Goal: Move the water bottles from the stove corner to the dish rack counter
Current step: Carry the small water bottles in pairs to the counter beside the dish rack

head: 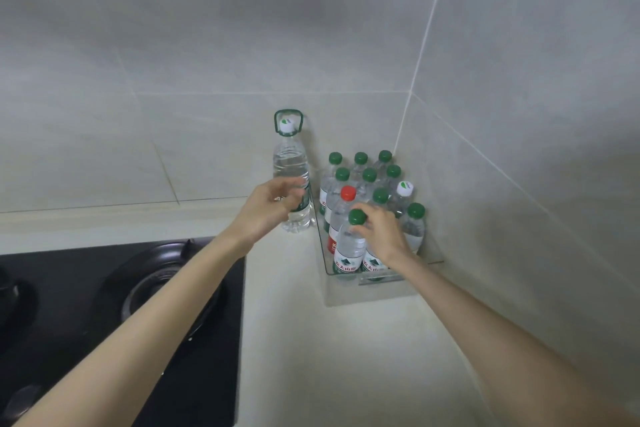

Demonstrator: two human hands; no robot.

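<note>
Left hand: my left hand (268,210) is up at the tall bottle (290,159) – fingers (294,184) curled round its middle, thumb on the near side at label height.
Right hand: my right hand (382,236) is on the front bottle (348,248), pinching the neck just under its green cap (357,217); narrow grip, palm over the bottle beside it.
Tall bottle: upright on the tabletop (329,357), just left of the clear bin (377,289), against the back wall; white cap with a green carry loop standing up.
Small bottles: packed upright in the clear bin, shoulder to shoulder. Mostly green caps, plus a red-capped bottle (341,215) just behind the one I hold and a white-capped bottle (404,188) toward the right.
Surface: pale, plain tabletop, with the black stove (86,305) set into it on my left and a burner (162,288) under my left forearm.
Room: grey tiled walls (207,45) meeting in a corner right behind the bin.
Edges: the bin sits tight in that corner – wall behind it, wall on its right, tall bottle at its left rim.
Open room: bare tabletop in front of the bin, between my two arms, and space above the caps.
</note>
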